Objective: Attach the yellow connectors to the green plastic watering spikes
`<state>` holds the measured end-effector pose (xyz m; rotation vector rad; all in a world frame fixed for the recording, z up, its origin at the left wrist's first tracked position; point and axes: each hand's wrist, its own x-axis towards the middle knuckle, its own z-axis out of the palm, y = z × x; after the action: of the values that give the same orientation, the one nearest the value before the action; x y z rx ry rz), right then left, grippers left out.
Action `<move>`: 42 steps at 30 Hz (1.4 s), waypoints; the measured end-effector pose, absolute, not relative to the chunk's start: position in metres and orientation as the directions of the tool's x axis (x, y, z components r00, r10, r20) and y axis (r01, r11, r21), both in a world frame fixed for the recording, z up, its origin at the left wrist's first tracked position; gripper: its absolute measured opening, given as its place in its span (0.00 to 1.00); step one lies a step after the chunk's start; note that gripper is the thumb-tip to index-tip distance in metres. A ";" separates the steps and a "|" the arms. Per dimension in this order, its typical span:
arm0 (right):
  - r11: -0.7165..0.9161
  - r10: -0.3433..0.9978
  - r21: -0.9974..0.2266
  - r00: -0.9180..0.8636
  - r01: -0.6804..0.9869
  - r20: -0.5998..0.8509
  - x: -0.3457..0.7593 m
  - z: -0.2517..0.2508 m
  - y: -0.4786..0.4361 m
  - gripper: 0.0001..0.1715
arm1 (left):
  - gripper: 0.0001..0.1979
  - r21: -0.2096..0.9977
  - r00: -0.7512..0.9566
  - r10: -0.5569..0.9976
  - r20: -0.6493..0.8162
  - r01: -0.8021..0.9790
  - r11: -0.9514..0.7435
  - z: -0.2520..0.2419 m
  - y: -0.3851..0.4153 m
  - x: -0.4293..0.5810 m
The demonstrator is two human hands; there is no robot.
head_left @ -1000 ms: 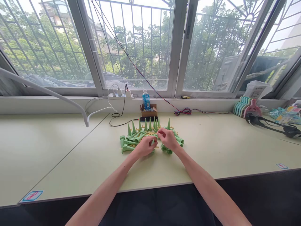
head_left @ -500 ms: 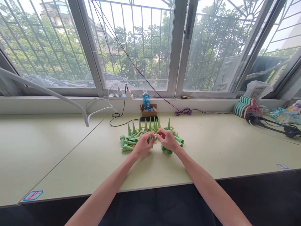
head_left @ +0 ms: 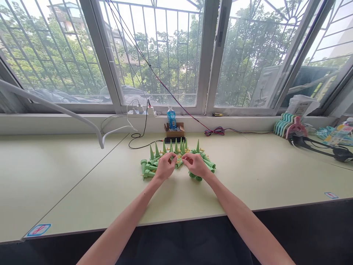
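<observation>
A heap of green plastic cones [head_left: 149, 167] lies on the pale table [head_left: 248, 176], mixed with small yellow pieces; several cones [head_left: 157, 149] stand upright along the far side. My left hand [head_left: 164, 166] is curled over the middle of the heap, its fingers pinched on a green cone [head_left: 178, 164]. My right hand [head_left: 196, 164] is close beside it, fingers pinched on something small that I cannot make out. The two hands nearly touch at the fingertips.
Behind the heap lie a black phone [head_left: 174, 139] and a small cardboard box [head_left: 174, 130] with a blue-labelled bottle. Cables [head_left: 138, 135] run from a power strip on the sill. Headphones [head_left: 317, 142] and coloured packets sit at the far right. A white tube [head_left: 55, 108] crosses the left.
Both hands have moved slightly away from me, up onto the heap, and the left hand has lifted its cone toward the right hand's fingertips.
</observation>
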<state>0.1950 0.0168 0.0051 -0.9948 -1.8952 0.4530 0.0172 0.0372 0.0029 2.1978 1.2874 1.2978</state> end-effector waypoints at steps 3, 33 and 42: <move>0.605 0.792 -0.653 -0.261 0.456 0.552 0.195 0.005 0.017 0.11 | 0.09 0.627 0.193 0.807 0.559 0.538 -0.563 0.004 0.036 0.018; 0.645 0.761 -0.618 -0.308 0.450 0.570 0.196 0.002 0.019 0.11 | 0.10 0.669 0.199 0.820 0.537 0.491 -0.558 0.007 0.033 0.019; 0.644 0.762 -0.612 -0.314 0.460 0.566 0.196 0.003 0.018 0.10 | 0.10 0.660 0.216 0.812 0.542 0.489 -0.570 0.005 0.034 0.019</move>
<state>0.1959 0.0178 0.0033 -0.9576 -1.9675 0.4258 0.0188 0.0339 0.0053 2.1499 1.2126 1.2923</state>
